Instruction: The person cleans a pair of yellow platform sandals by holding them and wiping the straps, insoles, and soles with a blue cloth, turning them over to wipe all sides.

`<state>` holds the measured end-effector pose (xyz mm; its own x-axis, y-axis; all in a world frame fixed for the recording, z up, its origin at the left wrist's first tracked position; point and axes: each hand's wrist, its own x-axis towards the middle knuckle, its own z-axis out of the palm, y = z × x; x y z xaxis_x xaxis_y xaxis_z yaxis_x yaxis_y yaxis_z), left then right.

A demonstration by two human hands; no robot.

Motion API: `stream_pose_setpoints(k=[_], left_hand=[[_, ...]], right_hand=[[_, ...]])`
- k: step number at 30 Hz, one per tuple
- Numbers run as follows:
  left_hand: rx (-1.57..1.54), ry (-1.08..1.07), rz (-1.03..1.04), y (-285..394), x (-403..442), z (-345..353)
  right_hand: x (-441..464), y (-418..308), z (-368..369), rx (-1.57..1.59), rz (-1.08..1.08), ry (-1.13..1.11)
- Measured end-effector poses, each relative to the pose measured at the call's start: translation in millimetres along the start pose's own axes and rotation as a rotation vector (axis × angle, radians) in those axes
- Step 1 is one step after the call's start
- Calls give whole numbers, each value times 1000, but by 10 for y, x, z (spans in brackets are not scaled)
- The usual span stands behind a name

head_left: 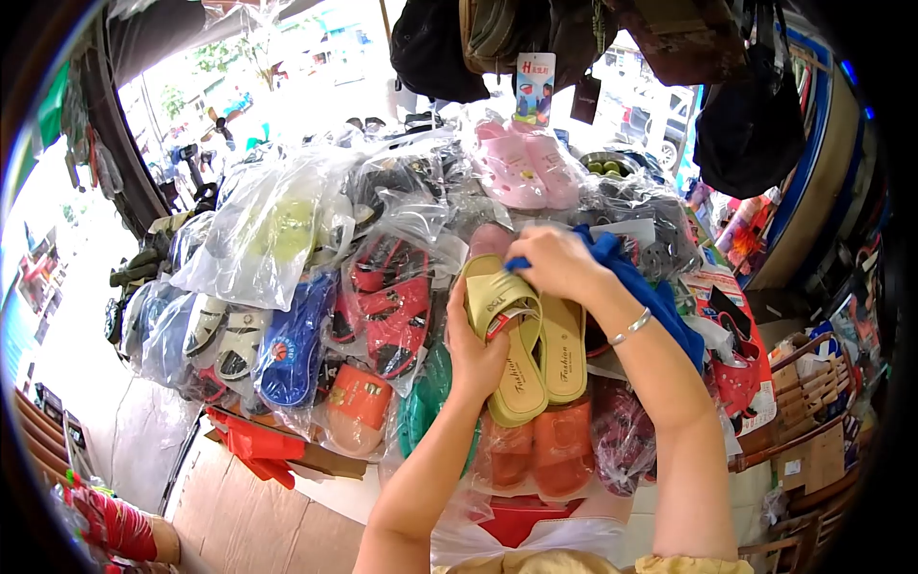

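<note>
My left hand [470, 346] is wrapped around the side of a yellow-green slide sandal [521, 373], thumb over its strap. The matching sandal [564, 362] lies beside it on the right, its strap partly hidden by my right arm. A blue cloth [665, 320] is bunched in my right hand [555, 263], which bends over the toe end of the sandals; a bit of cloth pokes out past the fingers. Under the sandals sit orange slides [562, 448] in clear plastic. A pinkish rounded toe [490, 239] shows just beyond the held sandal.
Plastic-wrapped footwear covers the stand: red sandals [397, 306], a blue slide [292, 344], an orange slipper [359, 407] and pink clogs [526, 167]. Dark bags [751, 124] hang overhead. A wooden rack [813, 383] stands at the right. Red cloth [253, 442] hangs off the front edge.
</note>
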<state>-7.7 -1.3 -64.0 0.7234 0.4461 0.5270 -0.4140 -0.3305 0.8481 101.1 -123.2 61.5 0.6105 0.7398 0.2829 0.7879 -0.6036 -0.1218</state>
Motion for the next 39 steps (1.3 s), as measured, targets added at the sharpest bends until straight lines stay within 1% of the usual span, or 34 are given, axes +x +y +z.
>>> stream_pose_setpoints(k=[2, 4, 5, 6, 8, 9, 10, 12, 16, 18, 19, 20, 22, 24, 25, 28, 29, 31, 32, 34, 35, 36, 38, 39], left_hand=[[12, -5, 7, 6, -2, -23], [4, -3, 9, 25, 9, -14], [9, -7, -35, 49, 8, -26], [19, -15, -84, 60, -9, -39], [50, -21, -56, 14, -11, -35], [29, -12, -46, 25, -8, -31], [7, -4, -34, 36, -7, -26], [-8, -14, -32, 61, 6, -33], [-46, -18, -46, 109, -18, -34], [-13, 29, -12, 133, -6, -21], [0, 32, -5, 110, -8, -21], [1, 28, -8, 115, -20, -34], [-8, 26, -25, 130, 3, -20], [-23, 20, -30, 118, 12, -10], [-40, 21, -32, 119, 15, -12], [-60, 20, -39, 109, 19, -23], [-39, 20, -28, 115, 23, -25], [-36, 16, -55, 132, 11, -19], [-77, 15, -38, 99, 13, -14], [-83, 7, -86, 100, 16, -17], [-110, 13, -81, 60, 17, -13], [-105, 7, -86, 74, 2, -5], [-94, 12, -46, 124, 1, -10], [-9, 22, 14, 79, 4, -19]], right_hand=[[23, 73, 33, -254, -40, 167], [-40, -86, 97, 268, -152, 219], [-83, -99, 201, 345, -300, 129], [-152, -146, 244, 207, -256, 104], [-66, 5, 298, 196, -89, 64], [-74, -79, 73, 112, 39, 11], [-42, -7, 56, -202, -2, 80], [-74, 84, -17, -47, 73, 232], [-399, 220, 125, 21, 82, 151], [-526, 327, 44, 151, 269, 188], [-572, 355, -33, 36, 301, 195], [-618, 359, -88, -9, 324, 209], [-699, 324, -51, 93, 176, 439], [-811, 191, 63, 122, 68, 429], [-893, 146, 208, 66, 12, 416], [-1158, 78, 229, -60, 19, 454], [-1207, 65, 172, -56, 20, 451], [-1333, -21, 13, 153, -6, 429], [-1353, -54, 48, 156, 9, 423], [-1382, -157, 175, 101, -110, 445], [-1474, -110, 431, 36, -88, 249], [-1563, -192, 560, -25, -152, 305], [-1731, -313, 533, -18, -117, 232], [-1761, -321, 436, -9, -123, 227]])
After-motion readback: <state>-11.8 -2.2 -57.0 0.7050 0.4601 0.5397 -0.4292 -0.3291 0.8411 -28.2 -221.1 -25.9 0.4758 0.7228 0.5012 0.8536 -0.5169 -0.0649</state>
